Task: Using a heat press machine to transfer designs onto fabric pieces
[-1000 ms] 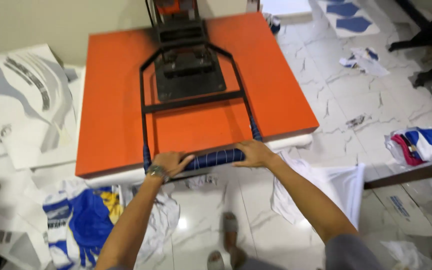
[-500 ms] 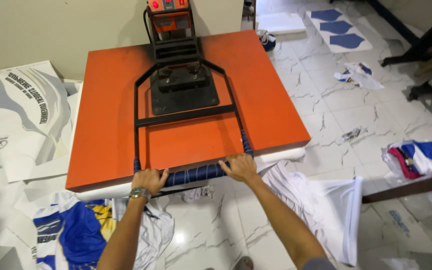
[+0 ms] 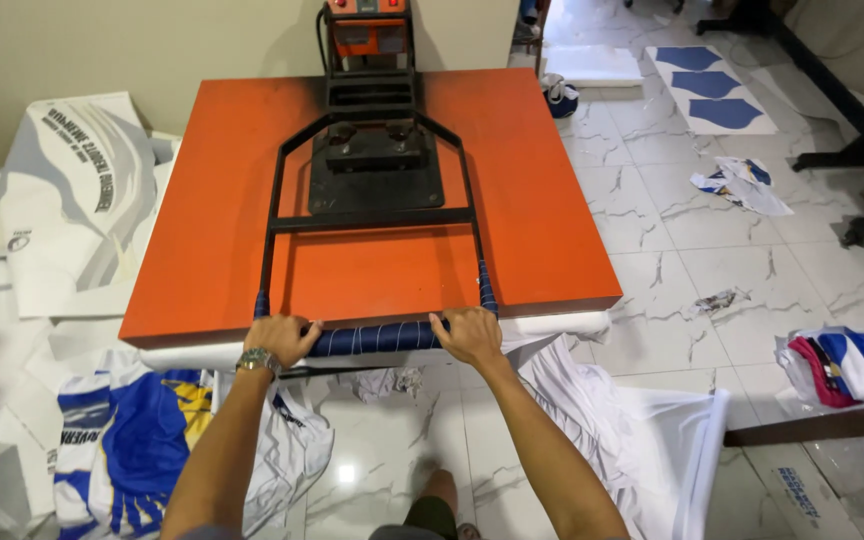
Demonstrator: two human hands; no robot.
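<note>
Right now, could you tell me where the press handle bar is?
In the head view, the blue-wrapped handle bar runs along the near edge of the orange press plate, gripped between the left hand and right hand.

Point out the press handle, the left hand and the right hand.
handle (image 3: 377, 339): head view, on the blue-wrapped bar between the hands.
left hand (image 3: 283, 338): head view, on the knuckles gripping the bar.
right hand (image 3: 468, 335): head view, on the back of the hand, closed on the bar.

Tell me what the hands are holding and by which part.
Both the left hand and right hand grip the heat press by its blue-wrapped handle bar.
</note>
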